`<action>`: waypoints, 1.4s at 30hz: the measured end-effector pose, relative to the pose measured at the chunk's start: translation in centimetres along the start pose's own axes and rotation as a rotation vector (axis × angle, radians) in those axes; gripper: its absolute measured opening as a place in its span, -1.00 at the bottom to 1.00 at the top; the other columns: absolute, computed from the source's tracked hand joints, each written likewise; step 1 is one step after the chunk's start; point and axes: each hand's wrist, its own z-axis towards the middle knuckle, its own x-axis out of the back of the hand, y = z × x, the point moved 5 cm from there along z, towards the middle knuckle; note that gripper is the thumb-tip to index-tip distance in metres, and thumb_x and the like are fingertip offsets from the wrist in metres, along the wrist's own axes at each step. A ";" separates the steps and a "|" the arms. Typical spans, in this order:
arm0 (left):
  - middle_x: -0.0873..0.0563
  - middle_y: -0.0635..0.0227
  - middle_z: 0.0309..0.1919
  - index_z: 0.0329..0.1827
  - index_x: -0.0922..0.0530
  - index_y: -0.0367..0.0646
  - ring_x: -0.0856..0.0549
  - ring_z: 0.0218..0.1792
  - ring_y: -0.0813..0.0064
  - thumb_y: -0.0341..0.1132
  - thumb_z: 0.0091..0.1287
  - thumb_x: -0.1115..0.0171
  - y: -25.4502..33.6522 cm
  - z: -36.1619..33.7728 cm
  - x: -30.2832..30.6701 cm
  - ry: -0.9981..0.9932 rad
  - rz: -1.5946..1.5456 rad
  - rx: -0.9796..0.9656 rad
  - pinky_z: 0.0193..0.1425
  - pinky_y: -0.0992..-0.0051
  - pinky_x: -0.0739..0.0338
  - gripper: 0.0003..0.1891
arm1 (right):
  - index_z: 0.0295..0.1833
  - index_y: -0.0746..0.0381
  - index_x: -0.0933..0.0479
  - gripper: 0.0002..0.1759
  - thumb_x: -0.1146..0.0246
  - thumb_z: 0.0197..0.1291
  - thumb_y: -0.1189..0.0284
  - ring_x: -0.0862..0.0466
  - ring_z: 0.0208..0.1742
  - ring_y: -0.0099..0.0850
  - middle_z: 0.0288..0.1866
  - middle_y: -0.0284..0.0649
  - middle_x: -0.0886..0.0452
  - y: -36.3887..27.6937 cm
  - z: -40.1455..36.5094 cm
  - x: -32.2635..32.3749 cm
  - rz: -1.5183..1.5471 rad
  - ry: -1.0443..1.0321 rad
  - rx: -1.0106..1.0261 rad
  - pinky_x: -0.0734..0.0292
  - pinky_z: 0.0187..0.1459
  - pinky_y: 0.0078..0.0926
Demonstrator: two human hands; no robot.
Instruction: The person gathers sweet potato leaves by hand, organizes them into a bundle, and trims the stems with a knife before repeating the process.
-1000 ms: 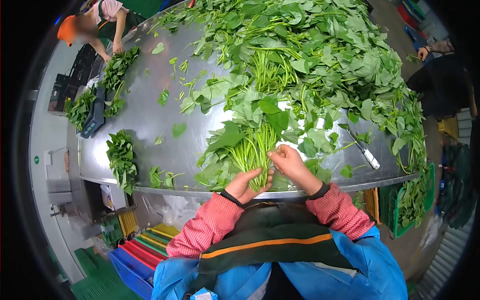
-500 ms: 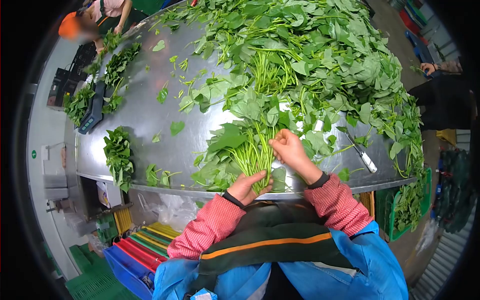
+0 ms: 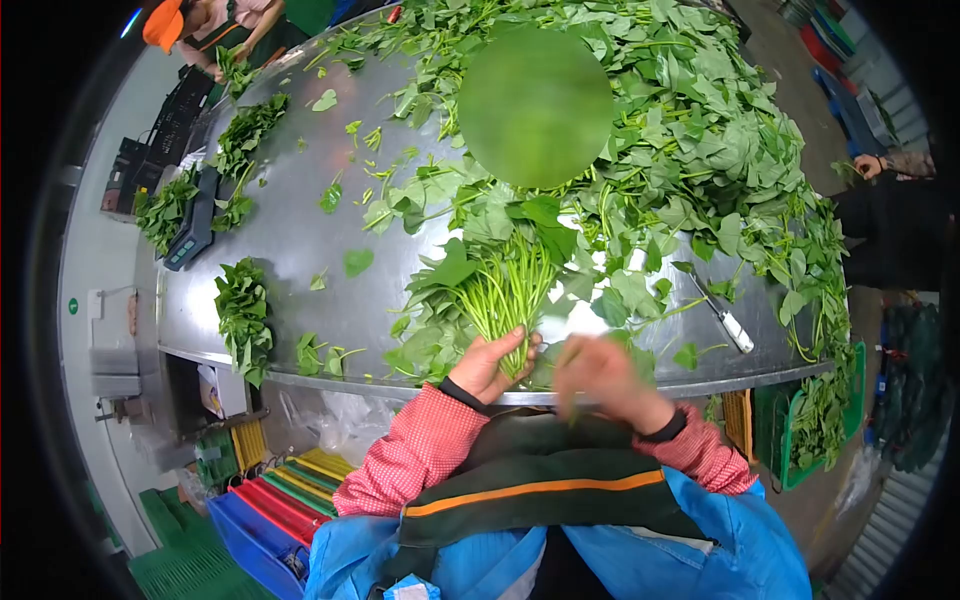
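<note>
My left hand (image 3: pixel 493 365) is closed around the lower stems of a bunch of leafy greens (image 3: pixel 497 290) near the table's front edge. The stems fan upward from my fingers, with broad green leaves at the far end and left side. To the right of the bunch is my right hand (image 3: pixel 605 380), apart from it and low over the table edge. Motion smears its fingers, so I cannot make out what is in them, if anything. A knife (image 3: pixel 735 328) with a white handle lies on the metal table (image 3: pixel 300 230), to the right of my hands.
A large heap of greens (image 3: pixel 700 150) covers the table's far and right side; a round blur hides part. At left lie a tied-looking bunch (image 3: pixel 243 320) and a scale (image 3: pixel 192 220) with greens. A person in an orange cap (image 3: pixel 162 25) handles greens. A green crate (image 3: pixel 855 400) stands right.
My right hand has moved down and away from the stems, toward the table's edge. My left hand keeps its hold on the bunch. The person at the far left has shifted.
</note>
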 end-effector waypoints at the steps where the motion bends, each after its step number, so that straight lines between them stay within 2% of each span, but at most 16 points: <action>1: -0.64 0.32 -0.26 0.00 -0.47 -0.24 -0.61 -0.32 0.55 -0.36 0.39 -0.16 0.4 -0.2 -0.2 -0.038 0.036 -0.032 -0.22 0.50 -0.59 -0.80 | -0.22 0.20 -0.37 -0.77 -0.09 0.36 0.26 -0.56 -0.48 -0.47 -0.47 -0.29 -0.52 -2.2 0.3 3.2 -0.144 0.214 0.269 -0.47 -0.46 -0.51; 2: -0.64 0.31 -0.28 -0.07 -0.50 -0.21 -0.60 -0.33 0.55 -0.36 0.38 -0.18 1.5 -1.0 -1.0 -0.009 0.192 -0.076 -0.24 0.52 -0.56 -0.85 | -0.24 0.19 -0.35 -0.79 -0.08 0.37 0.27 -0.50 -0.52 -0.55 -0.47 -0.33 -0.49 -2.6 0.7 6.4 0.145 0.469 0.232 -0.41 -0.50 -0.63; 3: -0.65 0.33 -0.28 -0.05 -0.51 -0.21 -0.60 -0.32 0.49 -0.40 0.37 -0.16 2.5 -1.4 -0.8 0.003 0.463 -0.149 -0.21 0.50 -0.54 -0.84 | -0.28 0.18 -0.33 -0.79 -0.06 0.37 0.29 -0.44 -0.56 -0.62 -0.49 -0.36 -0.46 -2.5 0.7 9.8 0.060 0.654 0.216 -0.31 -0.56 -0.69; 4: -0.65 0.32 -0.27 0.00 -0.50 -0.24 -0.60 -0.31 0.49 -0.40 0.36 -0.16 5.0 -2.3 -1.0 0.082 0.963 -0.430 -0.22 0.49 -0.53 -0.80 | -0.32 0.17 -0.32 -0.79 -0.06 0.36 0.32 -0.36 -0.61 -0.66 -0.52 -0.39 -0.43 -2.2 0.5 12.0 -0.120 0.752 0.100 -0.23 -0.61 -0.70; 5: -0.66 0.31 -0.26 0.04 -0.50 -0.26 -0.59 -0.31 0.48 -0.41 0.35 -0.16 7.3 -3.8 -1.7 0.176 1.456 -0.714 -0.22 0.48 -0.51 -0.76 | -0.33 0.17 -0.32 -0.79 -0.06 0.36 0.33 -0.34 -0.63 -0.66 -0.54 -0.40 -0.42 -2.1 0.5 12.8 -0.143 0.728 0.091 -0.22 -0.61 -0.70; 7: -0.61 0.30 -0.28 0.16 -0.45 -0.27 -0.56 -0.32 0.44 -0.49 0.26 -0.15 13.0 -6.1 -1.5 0.318 1.684 -1.050 -0.24 0.41 -0.47 -0.62 | -0.36 0.17 -0.32 -0.78 -0.07 0.36 0.34 -0.31 -0.66 -0.65 -0.56 -0.41 -0.40 -1.4 0.3 13.0 -0.193 0.672 0.059 -0.20 -0.62 -0.69; 9: -0.48 0.32 -0.36 0.23 -0.40 -0.18 -0.53 -0.31 0.34 -0.48 0.11 -0.11 17.0 -8.6 -2.6 0.626 2.421 -1.183 -0.28 0.36 -0.40 -0.48 | -0.38 0.16 -0.33 -0.77 -0.09 0.36 0.35 -0.29 -0.68 -0.65 -0.60 -0.42 -0.38 -1.6 0.7 11.8 -0.184 0.680 0.038 -0.21 -0.62 -0.69; 12: -0.46 0.40 -0.35 0.23 -0.39 -0.14 -0.51 -0.33 0.44 -0.43 0.16 -0.06 20.2 -10.7 -2.3 0.750 2.624 -1.195 -0.29 0.43 -0.37 -0.51 | -0.37 0.16 -0.33 -0.78 -0.09 0.36 0.36 -0.28 -0.69 -0.65 -0.62 -0.42 -0.36 -0.2 1.7 11.0 -0.149 0.710 0.012 -0.21 -0.62 -0.67; 16: -0.48 0.40 -0.33 0.23 -0.39 -0.13 -0.51 -0.29 0.44 -0.42 0.18 -0.06 22.4 -12.4 0.0 0.835 2.717 -1.070 -0.25 0.43 -0.36 -0.52 | -0.35 0.15 -0.32 -0.80 -0.09 0.34 0.36 -0.29 -0.68 -0.62 -0.61 -0.42 -0.34 1.0 3.8 8.9 -0.255 0.626 0.012 -0.23 -0.63 -0.65; 19: -0.45 0.46 -0.36 0.19 -0.40 -0.10 -0.49 -0.35 0.49 -0.38 0.17 -0.09 23.7 -13.5 2.2 0.857 2.730 -1.166 -0.31 0.45 -0.34 -0.54 | -0.39 0.13 -0.29 -0.76 -0.12 0.34 0.37 -0.23 -0.71 -0.67 -0.64 -0.47 -0.29 0.3 5.7 6.5 -0.306 0.653 0.075 -0.14 -0.66 -0.69; 20: -0.45 0.46 -0.36 0.17 -0.41 -0.10 -0.49 -0.35 0.50 -0.38 0.17 -0.09 24.3 -13.6 3.1 0.864 2.721 -1.177 -0.32 0.45 -0.33 -0.56 | -0.37 0.19 -0.30 -0.77 -0.14 0.32 0.38 -0.26 -0.68 -0.63 -0.64 -0.43 -0.29 0.3 6.5 6.2 -0.376 0.635 0.068 -0.19 -0.62 -0.62; 23: -0.45 0.46 -0.36 0.15 -0.42 -0.10 -0.49 -0.34 0.50 -0.38 0.16 -0.09 26.3 -14.2 5.7 0.843 2.683 -1.190 -0.32 0.45 -0.33 -0.57 | -0.33 0.26 -0.31 -0.81 -0.12 0.30 0.41 -0.35 -0.63 -0.53 -0.65 -0.36 -0.31 -1.1 9.7 1.9 -0.925 0.598 0.329 -0.28 -0.54 -0.50; 24: -0.45 0.45 -0.36 0.15 -0.42 -0.11 -0.49 -0.33 0.50 -0.39 0.15 -0.09 27.1 -14.4 6.5 0.847 2.660 -1.169 -0.31 0.45 -0.33 -0.57 | -0.25 0.30 -0.36 -0.87 -0.06 0.30 0.45 -0.39 -0.58 -0.45 -0.64 -0.30 -0.34 -1.4 10.5 0.6 -0.981 0.618 0.285 -0.32 -0.46 -0.42; 32: -0.45 0.44 -0.35 0.09 -0.44 -0.11 -0.50 -0.32 0.48 -0.41 0.15 -0.09 35.4 -15.6 14.8 0.900 2.548 -1.233 -0.30 0.45 -0.33 -0.62 | -0.13 0.30 -0.45 -0.83 0.04 0.34 0.47 -0.26 -0.58 -0.58 -0.60 -0.35 -0.30 -3.4 19.6 -9.6 -0.919 0.631 0.464 -0.18 -0.51 -0.53; 39: -0.47 0.43 -0.32 0.09 -0.45 -0.06 -0.52 -0.29 0.43 -0.42 0.15 -0.08 47.1 -15.0 22.1 0.950 2.518 -1.345 -0.28 0.42 -0.36 -0.61 | -0.15 0.30 -0.46 -0.85 0.01 0.33 0.50 -0.27 -0.57 -0.63 -0.59 -0.37 -0.32 0.7 24.2 -12.6 -0.941 0.600 0.299 -0.18 -0.52 -0.60; 42: -0.49 0.39 -0.31 0.12 -0.45 -0.05 -0.54 -0.27 0.41 -0.39 0.17 -0.07 51.9 -13.4 26.8 1.000 2.580 -1.290 -0.27 0.38 -0.40 -0.60 | -0.12 0.27 -0.48 -0.84 0.00 0.29 0.50 -0.43 -0.58 -0.43 -0.58 -0.19 -0.45 3.3 25.0 -12.4 -1.018 0.588 0.288 -0.32 -0.49 -0.43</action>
